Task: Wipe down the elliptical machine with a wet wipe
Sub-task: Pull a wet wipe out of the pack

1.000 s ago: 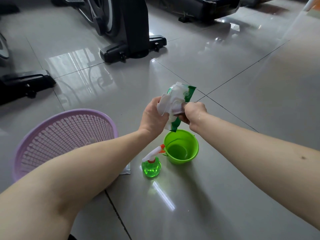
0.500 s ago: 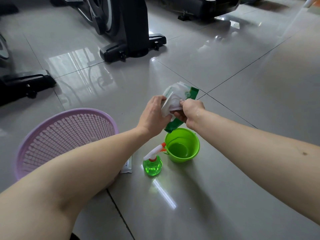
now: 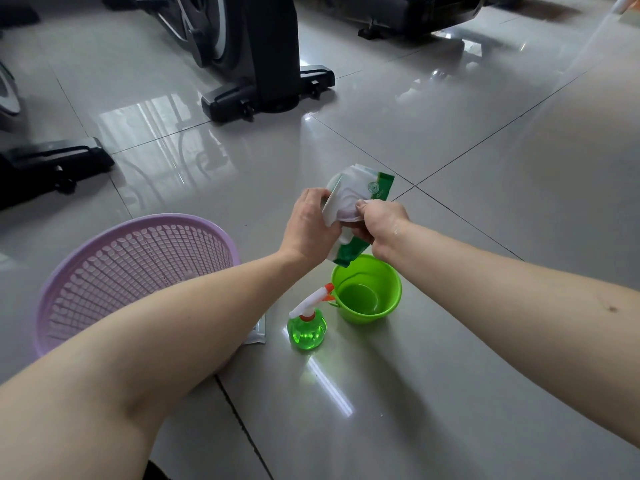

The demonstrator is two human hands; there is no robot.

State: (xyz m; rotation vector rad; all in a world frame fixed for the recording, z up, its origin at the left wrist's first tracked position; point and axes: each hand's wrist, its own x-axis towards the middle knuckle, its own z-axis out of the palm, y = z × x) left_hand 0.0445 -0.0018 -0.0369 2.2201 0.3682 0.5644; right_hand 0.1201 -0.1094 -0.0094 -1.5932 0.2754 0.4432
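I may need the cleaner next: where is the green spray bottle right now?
In the head view, the spray bottle stands on the floor just left of the green bucket; the purple basket is farther left.

Down on the floor (image 3: 450,358), the small bucket (image 3: 374,315) sits in the middle, and the spray bottle (image 3: 306,327) stands just to its left, nozzle reaching to the bucket's rim. Left of the bottle lies a flat packet (image 3: 259,336), half hidden under the forearm. Beyond that, further left, sits the basket (image 3: 138,265). Up over the bucket's far rim hangs the wet wipe pack (image 3: 362,197), with the left hand (image 3: 308,226) on its left side and the right hand (image 3: 381,220) on its right. Well behind stands the elliptical machine (image 3: 249,64). A second machine base (image 3: 45,164) lies far left, and a third machine (image 3: 415,12) back right.
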